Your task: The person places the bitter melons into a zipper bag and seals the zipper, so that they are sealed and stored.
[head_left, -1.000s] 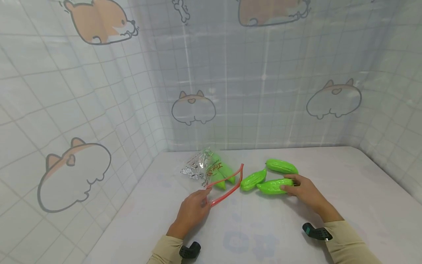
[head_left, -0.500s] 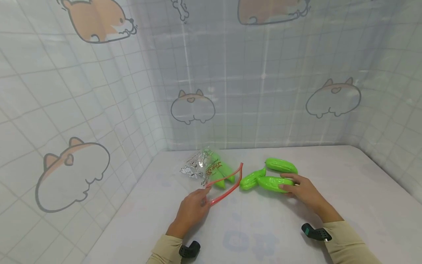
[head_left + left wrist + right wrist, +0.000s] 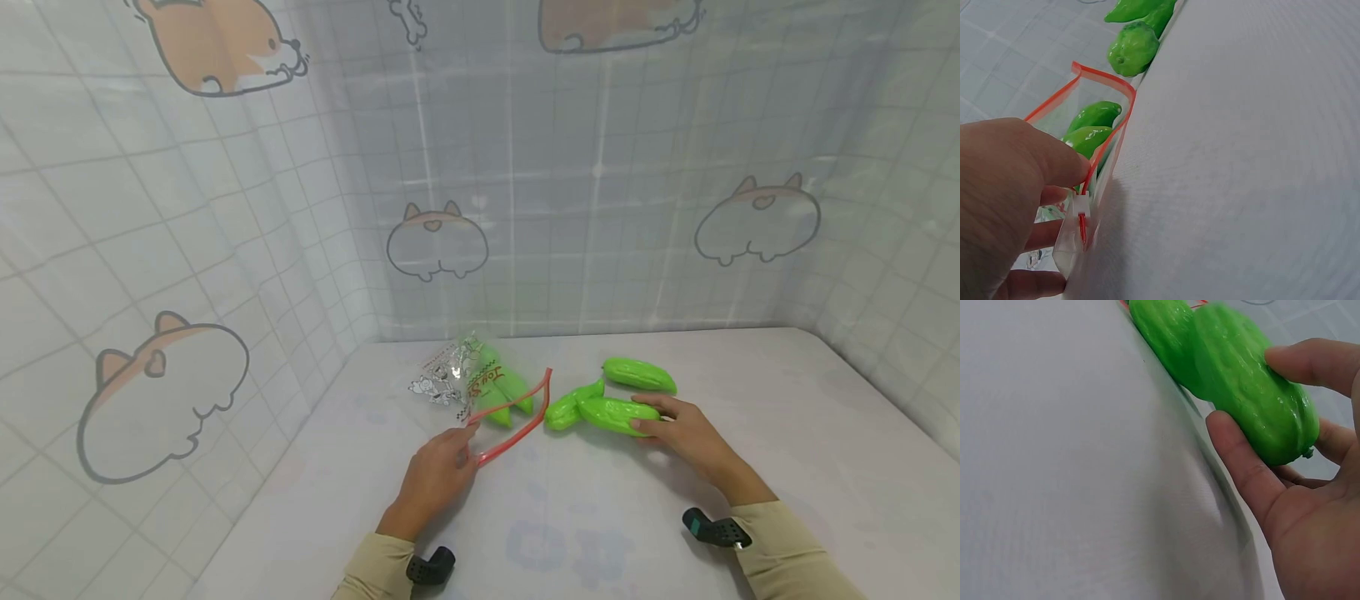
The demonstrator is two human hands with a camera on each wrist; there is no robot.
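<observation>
My left hand (image 3: 438,473) pinches the red-edged mouth of a clear zip bag (image 3: 457,375). The bag's mouth is spread, and two green bitter gourds (image 3: 1092,128) lie inside. A white slider (image 3: 1081,204) sits on the red zip close to my left fingers. My right hand (image 3: 693,437) grips a shiny green bitter gourd (image 3: 1247,387) at its right end, thumb on one side and fingers on the other. Its left end overlaps a second bitter gourd (image 3: 564,411) beside the bag's mouth; whether they touch, I cannot tell. A third loose bitter gourd (image 3: 640,376) lies behind the gripped one.
Everything lies on a white table (image 3: 525,517) with faint printing. A grid-patterned curtain (image 3: 600,250) with cartoon dogs stands behind it and along both sides. Dark bands (image 3: 431,567) are worn at both wrists.
My right hand has moved slightly left with its bitter gourd, which now overlaps the middle one and sits farther from the rear one. My left hand keeps its grip on the bag.
</observation>
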